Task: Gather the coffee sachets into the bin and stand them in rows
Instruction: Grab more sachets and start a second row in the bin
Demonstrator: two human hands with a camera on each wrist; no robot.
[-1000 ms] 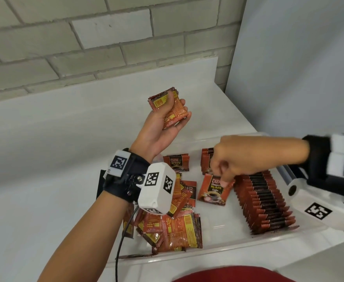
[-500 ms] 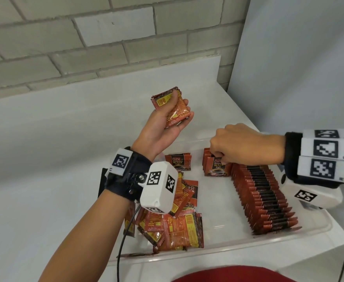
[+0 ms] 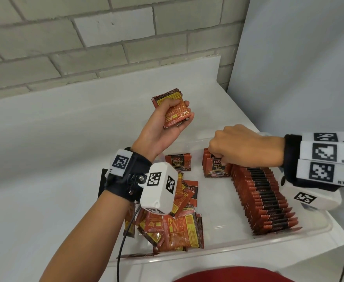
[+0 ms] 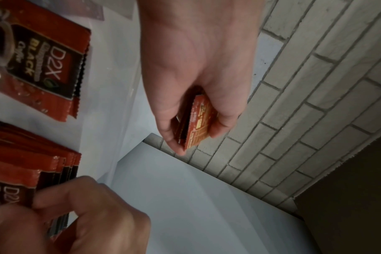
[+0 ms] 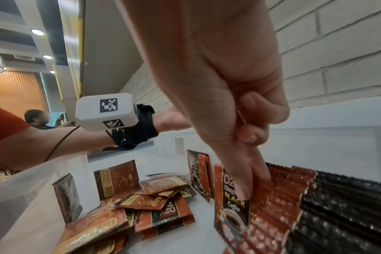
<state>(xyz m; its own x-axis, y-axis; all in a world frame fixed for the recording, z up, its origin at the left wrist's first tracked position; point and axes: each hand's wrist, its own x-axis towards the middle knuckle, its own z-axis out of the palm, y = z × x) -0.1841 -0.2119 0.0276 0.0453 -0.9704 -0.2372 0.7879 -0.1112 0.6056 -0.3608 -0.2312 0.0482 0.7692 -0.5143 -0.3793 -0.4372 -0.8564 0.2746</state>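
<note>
My left hand [image 3: 163, 131] is raised behind the clear bin [image 3: 228, 249] and grips a small stack of red coffee sachets [image 3: 173, 110], thumb across the top; the left wrist view shows the stack [image 4: 196, 123] edge-on between thumb and fingers. My right hand [image 3: 224, 151] pinches the top of one sachet [image 3: 215, 167] that stands at the far end of the long upright row [image 3: 264, 200] along the bin's right side. In the right wrist view my thumb lies on that sachet's printed face [image 5: 233, 209], with the row [image 5: 315, 206] behind it.
A loose pile of sachets [image 3: 175, 231] lies in the bin's near left part, partly under my left wrist camera. One sachet [image 3: 178, 161] leans at the far wall. The bin sits on a white counter [image 3: 44, 159] against a brick wall; a grey panel stands to the right.
My right hand has carried a sachet from the middle of the bin back to the far end of the row and set it upright there. The left hand has stayed raised with its stack.
</note>
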